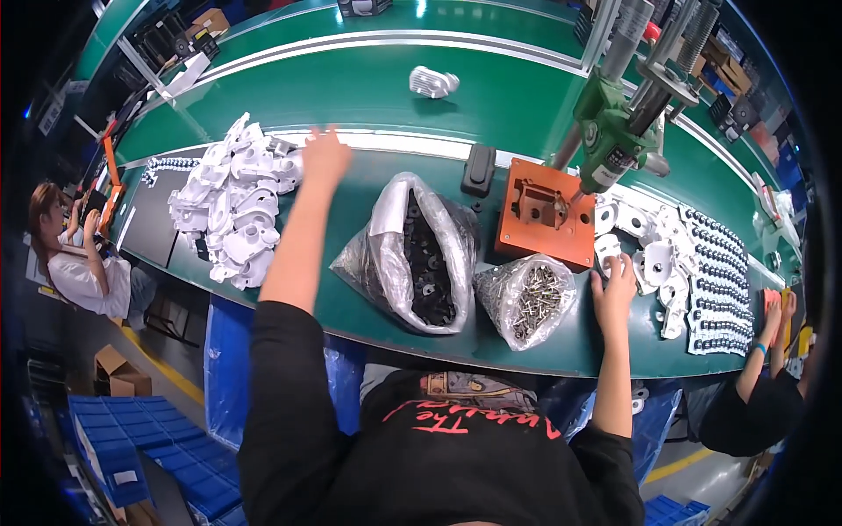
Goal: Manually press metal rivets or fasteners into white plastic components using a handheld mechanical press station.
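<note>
My left hand (326,159) is stretched over the far edge of the bench, fingers apart and holding nothing that I can see. Beside it on the left lies a heap of white plastic housings (237,206). My right hand (616,285) has its fingers spread at a white plastic part (607,249) right of an orange press fixture (548,230); no firm grip shows. Between my arms stand a clear bag of small black parts (430,272) and a smaller bag of screws (537,302). A white housing (433,82), slightly blurred, lies on the green conveyor belt (351,96).
A green press (610,131) rises over the fixture. A black oblong case (479,170) lies left of it. More white parts (667,263) and rows of small black-and-white pieces (721,285) cover the right end. A person (83,254) sits left; another person's arm (756,364) reaches in right.
</note>
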{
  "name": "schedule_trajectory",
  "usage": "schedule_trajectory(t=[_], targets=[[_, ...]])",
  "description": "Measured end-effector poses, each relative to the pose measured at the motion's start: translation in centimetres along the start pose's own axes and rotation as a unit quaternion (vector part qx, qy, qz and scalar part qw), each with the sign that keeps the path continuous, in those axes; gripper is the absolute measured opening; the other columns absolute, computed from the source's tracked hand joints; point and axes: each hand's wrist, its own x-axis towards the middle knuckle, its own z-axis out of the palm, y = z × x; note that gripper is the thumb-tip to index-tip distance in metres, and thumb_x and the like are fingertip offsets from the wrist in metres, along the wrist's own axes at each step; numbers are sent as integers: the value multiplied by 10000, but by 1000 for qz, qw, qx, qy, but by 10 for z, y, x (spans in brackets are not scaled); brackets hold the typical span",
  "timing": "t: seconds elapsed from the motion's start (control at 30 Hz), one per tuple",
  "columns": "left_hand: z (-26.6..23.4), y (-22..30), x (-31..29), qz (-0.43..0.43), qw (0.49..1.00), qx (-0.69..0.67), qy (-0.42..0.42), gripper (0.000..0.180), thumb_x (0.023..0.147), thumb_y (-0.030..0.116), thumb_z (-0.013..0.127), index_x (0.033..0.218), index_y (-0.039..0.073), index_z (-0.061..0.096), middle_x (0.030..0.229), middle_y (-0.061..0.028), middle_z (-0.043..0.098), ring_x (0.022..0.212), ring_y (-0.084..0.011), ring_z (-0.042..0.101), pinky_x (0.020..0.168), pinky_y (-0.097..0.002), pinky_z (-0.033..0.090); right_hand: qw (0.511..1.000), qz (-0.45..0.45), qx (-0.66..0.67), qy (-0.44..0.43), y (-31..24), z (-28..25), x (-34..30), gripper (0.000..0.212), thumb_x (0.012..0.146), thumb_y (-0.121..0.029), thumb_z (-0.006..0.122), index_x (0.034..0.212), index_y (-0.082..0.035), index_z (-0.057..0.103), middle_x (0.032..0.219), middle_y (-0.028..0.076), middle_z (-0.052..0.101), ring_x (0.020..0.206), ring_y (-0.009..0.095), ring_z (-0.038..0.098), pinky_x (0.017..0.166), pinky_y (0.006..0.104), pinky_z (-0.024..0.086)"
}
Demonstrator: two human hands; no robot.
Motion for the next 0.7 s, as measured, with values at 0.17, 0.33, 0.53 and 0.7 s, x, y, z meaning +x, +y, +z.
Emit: schedule_trajectory(t=[0.17,0.33,0.53,0.7], targets=[[14,-82,-2,15,970,229,-77,250,843,213,471,1008,104,623,1134,-206,561,1023,-342,551,813,-464,403,996,5,61,-58,12,-9,2,334,731,-119,692,1014,-40,531,1070,170,520,961,323,528,769,400,442],[-11,-93,-10,44,979,190,-52,261,824,212,514,1056,138,608,1090,-131,571,1050,-304,534,847,-479,380,990,28,131,-45,9,-15,-4,475,742,-102,676,1161,-40,461,1067,165,566,854,241,555,711,326,463],[-31,-133,-17,53,982,172,-54,388,736,339,661,1056,136,581,1025,-92,569,972,-302,575,761,-494,459,898,182,387,-106,-4,-62,-10,560,783,-126,641,1284,-60,398,1039,134,585,778,128,532,680,253,444],[-56,-134,-10,43,998,55,4,222,850,287,572,961,96,552,967,-101,609,871,-302,608,724,-446,477,828,165,534,-38,-6,-72,-16,549,791,-93,624,1291,-57,400,1092,133,550,829,122,533,665,240,459]])
